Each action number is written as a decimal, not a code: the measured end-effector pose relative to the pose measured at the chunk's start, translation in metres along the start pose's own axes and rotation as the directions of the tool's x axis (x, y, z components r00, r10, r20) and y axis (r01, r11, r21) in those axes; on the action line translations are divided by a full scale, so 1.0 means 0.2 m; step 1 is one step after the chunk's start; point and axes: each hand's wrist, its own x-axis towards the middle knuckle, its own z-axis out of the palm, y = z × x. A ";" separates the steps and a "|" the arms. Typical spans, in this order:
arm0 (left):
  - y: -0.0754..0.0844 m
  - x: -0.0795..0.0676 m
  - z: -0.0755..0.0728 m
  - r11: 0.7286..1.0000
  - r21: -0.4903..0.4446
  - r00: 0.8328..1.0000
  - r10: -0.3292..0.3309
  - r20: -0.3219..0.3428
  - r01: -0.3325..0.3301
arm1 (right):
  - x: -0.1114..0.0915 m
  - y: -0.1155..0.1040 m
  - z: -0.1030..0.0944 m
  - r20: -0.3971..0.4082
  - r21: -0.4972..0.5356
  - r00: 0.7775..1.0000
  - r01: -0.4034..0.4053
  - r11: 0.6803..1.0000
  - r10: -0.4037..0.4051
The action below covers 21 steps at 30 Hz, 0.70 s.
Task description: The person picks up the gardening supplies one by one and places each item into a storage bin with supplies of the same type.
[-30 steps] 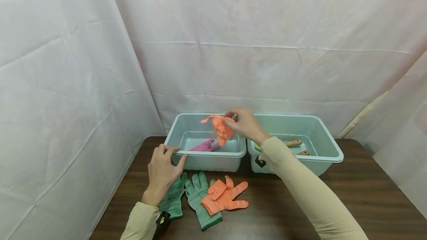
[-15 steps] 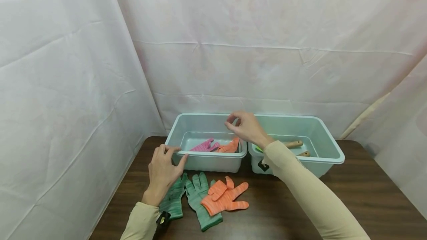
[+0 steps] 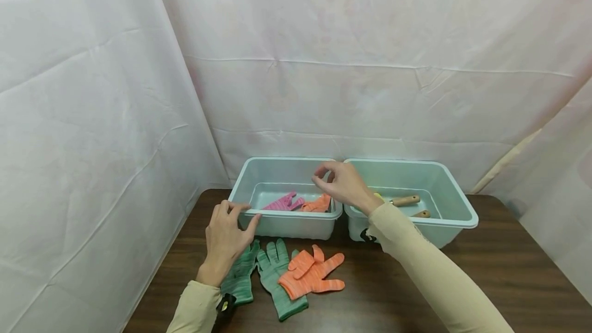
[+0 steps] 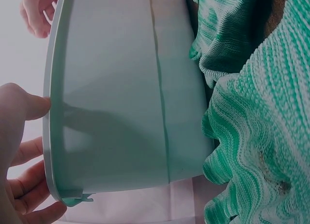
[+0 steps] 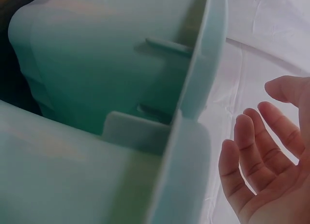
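My left hand (image 3: 225,235) rests on the front left rim of the left pale green bin (image 3: 291,226). In the left wrist view its thumb touches the rim, and the other fingers reach the corner. Over that bin's right end hovers my right hand (image 3: 344,184), loosely curved and holding nothing; the right wrist view shows its fingers apart. Inside the left bin lie a pink glove (image 3: 279,202) and an orange glove (image 3: 317,204). On the table in front, another orange glove (image 3: 314,276) overlaps a green glove (image 3: 279,284). A second green glove (image 3: 239,277) lies partly behind my left wrist.
Beside the left bin stands a similar right bin (image 3: 455,204) containing tools with wooden handles (image 3: 407,200), partly hidden by my right arm. Both bins stand at the back of the dark wood table (image 3: 384,292). White cloth (image 3: 370,91) hangs behind and at the sides.
My right hand has let go of the orange glove, which dropped into the left bin beside the pink one. The hand has since shifted slightly down and right. My left hand has stayed put.
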 end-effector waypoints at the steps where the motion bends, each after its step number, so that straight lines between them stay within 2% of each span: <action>1: 0.00 0.00 0.00 1.000 0.000 1.000 0.001 0.000 -0.001 | -0.01 0.00 0.00 0.000 0.003 1.000 0.002 1.000 -0.002; 8: 0.00 0.00 0.00 1.000 0.002 1.000 -0.002 0.002 0.002 | -0.03 0.01 0.00 -0.003 0.024 1.000 0.014 1.000 -0.014; 21: 0.00 0.00 0.00 1.000 -0.002 1.000 -0.003 0.001 0.003 | -0.08 0.00 0.01 -0.006 0.033 1.000 -0.012 0.999 0.012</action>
